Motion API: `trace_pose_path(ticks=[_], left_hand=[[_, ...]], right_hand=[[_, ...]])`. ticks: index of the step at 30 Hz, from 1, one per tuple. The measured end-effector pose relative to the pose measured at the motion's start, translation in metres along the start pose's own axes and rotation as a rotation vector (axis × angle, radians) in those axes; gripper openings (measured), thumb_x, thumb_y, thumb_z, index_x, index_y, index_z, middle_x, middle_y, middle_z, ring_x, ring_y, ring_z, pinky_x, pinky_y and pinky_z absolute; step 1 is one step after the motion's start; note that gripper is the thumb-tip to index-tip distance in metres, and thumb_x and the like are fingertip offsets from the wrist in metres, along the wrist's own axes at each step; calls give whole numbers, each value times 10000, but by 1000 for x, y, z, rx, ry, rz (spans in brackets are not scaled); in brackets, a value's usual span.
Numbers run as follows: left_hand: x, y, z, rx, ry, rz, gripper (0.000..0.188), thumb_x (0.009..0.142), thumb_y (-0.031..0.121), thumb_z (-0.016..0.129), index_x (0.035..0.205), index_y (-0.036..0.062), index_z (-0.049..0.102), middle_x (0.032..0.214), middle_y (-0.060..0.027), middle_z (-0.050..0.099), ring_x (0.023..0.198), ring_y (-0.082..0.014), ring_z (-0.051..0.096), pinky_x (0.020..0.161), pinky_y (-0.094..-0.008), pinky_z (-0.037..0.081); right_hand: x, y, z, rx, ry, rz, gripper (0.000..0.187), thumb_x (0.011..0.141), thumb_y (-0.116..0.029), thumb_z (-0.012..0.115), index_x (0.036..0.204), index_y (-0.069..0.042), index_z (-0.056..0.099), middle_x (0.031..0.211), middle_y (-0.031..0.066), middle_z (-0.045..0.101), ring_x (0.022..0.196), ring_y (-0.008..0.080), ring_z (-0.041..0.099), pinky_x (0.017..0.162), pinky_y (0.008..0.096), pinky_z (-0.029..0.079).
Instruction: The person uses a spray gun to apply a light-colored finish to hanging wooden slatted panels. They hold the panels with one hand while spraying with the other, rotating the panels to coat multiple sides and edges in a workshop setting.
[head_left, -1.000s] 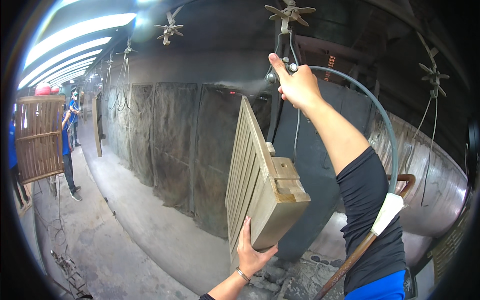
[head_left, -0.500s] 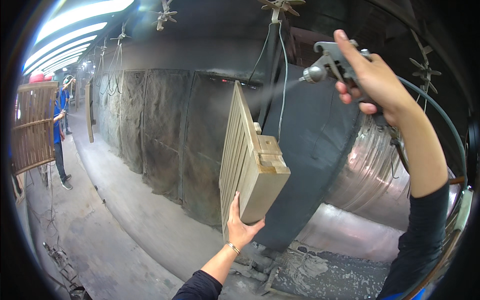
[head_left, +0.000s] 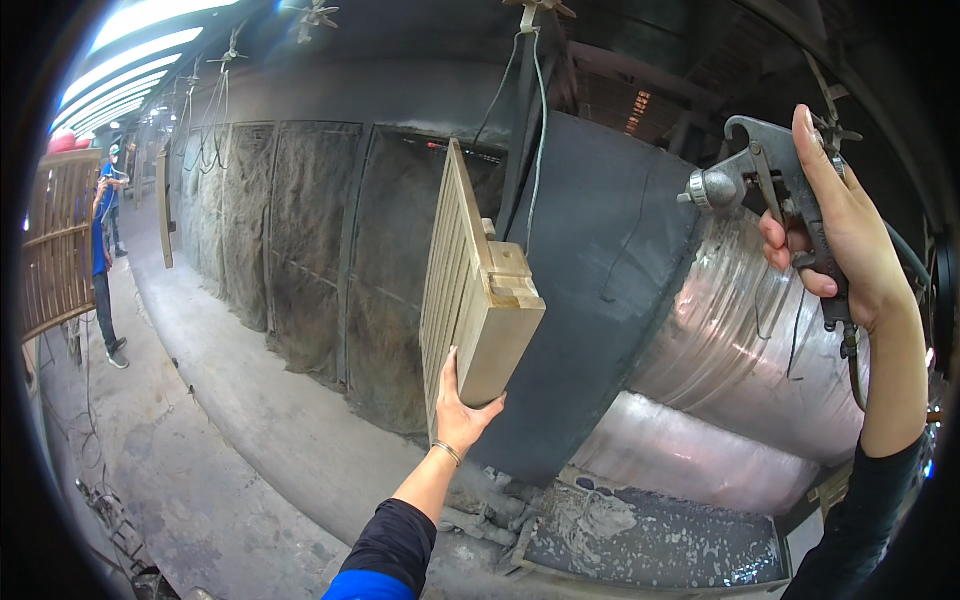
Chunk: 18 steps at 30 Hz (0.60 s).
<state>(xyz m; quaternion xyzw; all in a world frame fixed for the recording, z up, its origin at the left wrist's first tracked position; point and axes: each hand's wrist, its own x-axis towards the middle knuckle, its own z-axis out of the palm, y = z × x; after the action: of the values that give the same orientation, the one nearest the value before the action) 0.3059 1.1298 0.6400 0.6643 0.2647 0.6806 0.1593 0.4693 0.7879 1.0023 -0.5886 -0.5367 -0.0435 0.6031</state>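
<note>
A slatted wooden panel (head_left: pixel 472 290) hangs tilted in front of me, with cords (head_left: pixel 541 130) running down behind it from an overhead hook. My left hand (head_left: pixel 463 415) grips the lower end of the panel, thumb on one side and fingers on the slatted side. Up at the right, my right hand (head_left: pixel 850 235) is wrapped round the handle of a metal spray gun (head_left: pixel 775 180). Its nozzle points left toward the panel, some distance from it, and no mist shows at the tip. A hose leads down from the handle.
A dark upright board (head_left: pixel 590 270) stands behind the panel. Right of it are plastic-covered surfaces (head_left: pixel 730 320) above a wet trough (head_left: pixel 650 545). Another slatted panel (head_left: pixel 60 240) hangs far left, near people in blue (head_left: pixel 104 250). Dusty filter walls (head_left: pixel 310 220) line the back.
The spray gun has moved right and down, away from the panel, and its mist is gone. My left hand stays on the panel, which sits slightly further left and higher in view.
</note>
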Motion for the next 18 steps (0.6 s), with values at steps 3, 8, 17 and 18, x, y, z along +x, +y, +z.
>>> trace_pose_path(ticks=[3,8,17,18], left_hand=[[4,-6,1,4,-12,-38,1137,701,277,921,1616,63,282,1554,-228,459,1394,-420,511,1133,-465,455],[6,-8,1,49,18,-4,1134,698,270,922,1613,57,287,1570,-225,448,1407,-419,501,1139,-458,453],[10,-14,-1,108,56,2,1133,673,250,920,1605,52,308,1593,-222,435,1430,-408,482,1169,-452,435],[11,-15,0,115,70,25,1129,670,245,919,1603,52,314,1595,-222,434,1433,-408,479,1172,-453,434]], right_hand=[[-8,4,-1,110,-107,-1,666,1002,-737,479,933,-77,541,611,46,577,464,90,575,291,172,298],[-10,7,-5,45,-115,10,683,997,-728,502,951,-51,577,618,50,588,456,71,564,298,167,306],[-26,14,-18,157,-105,70,677,1010,-738,450,1023,-73,576,574,54,545,420,127,559,273,176,285],[-26,15,-21,188,-152,58,682,1010,-737,452,1009,-67,580,580,57,555,425,123,566,275,174,292]])
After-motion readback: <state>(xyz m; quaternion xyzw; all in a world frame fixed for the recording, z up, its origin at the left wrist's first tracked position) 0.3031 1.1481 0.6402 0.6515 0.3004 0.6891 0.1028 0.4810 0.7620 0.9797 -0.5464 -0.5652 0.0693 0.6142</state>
